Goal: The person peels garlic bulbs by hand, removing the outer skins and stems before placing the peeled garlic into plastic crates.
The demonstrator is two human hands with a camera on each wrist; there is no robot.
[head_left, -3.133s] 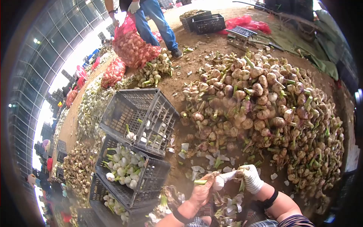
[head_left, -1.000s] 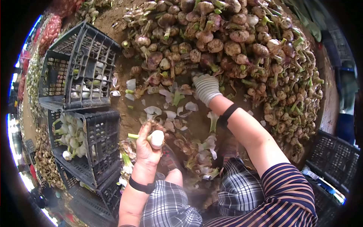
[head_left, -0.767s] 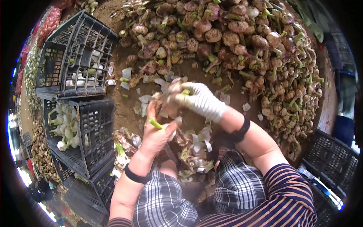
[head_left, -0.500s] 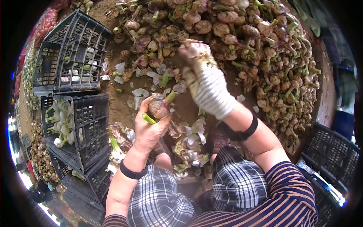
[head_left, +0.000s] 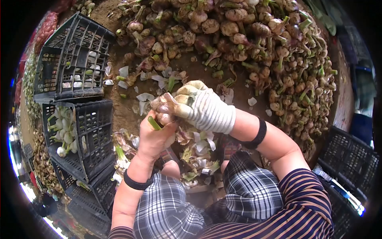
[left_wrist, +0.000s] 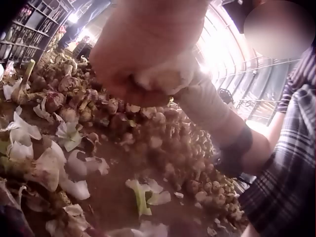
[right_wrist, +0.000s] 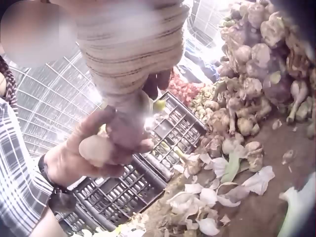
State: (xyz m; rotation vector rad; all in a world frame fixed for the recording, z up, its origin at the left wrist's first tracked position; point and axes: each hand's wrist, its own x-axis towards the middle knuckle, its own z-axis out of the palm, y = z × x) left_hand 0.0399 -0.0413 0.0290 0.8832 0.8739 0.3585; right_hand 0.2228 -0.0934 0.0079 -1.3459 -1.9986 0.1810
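My bare left hand (head_left: pixel 150 140) holds a purplish garlic bulb (head_left: pixel 164 118) up in front of my knees. A cut green stem (head_left: pixel 154 123) pokes out beside its thumb. In the right wrist view a peeled white garlic bulb (right_wrist: pixel 96 149) also sits in that hand, under the darker one. My right hand (head_left: pixel 209 109), in a striped glove, pinches the loose outer skin and neck of the purplish bulb from the other side. The glove partly covers that bulb. In the left wrist view my left hand (left_wrist: pixel 148 44) hides most of what it grips.
A large heap of unpeeled garlic (head_left: pixel 238 28) lies ahead and to the right. At left stand black crates, one (head_left: pixel 97 131) with peeled garlic and another (head_left: pixel 85 51) with a few white pieces. Shed skins (head_left: pixel 203 141) litter the ground between my feet. Another black crate (head_left: pixel 346 163) is at right.
The view has tipped down. My right hand took a bulb from the heap, brought it to my left hand, swung away with torn skin, and is back at the bulb.
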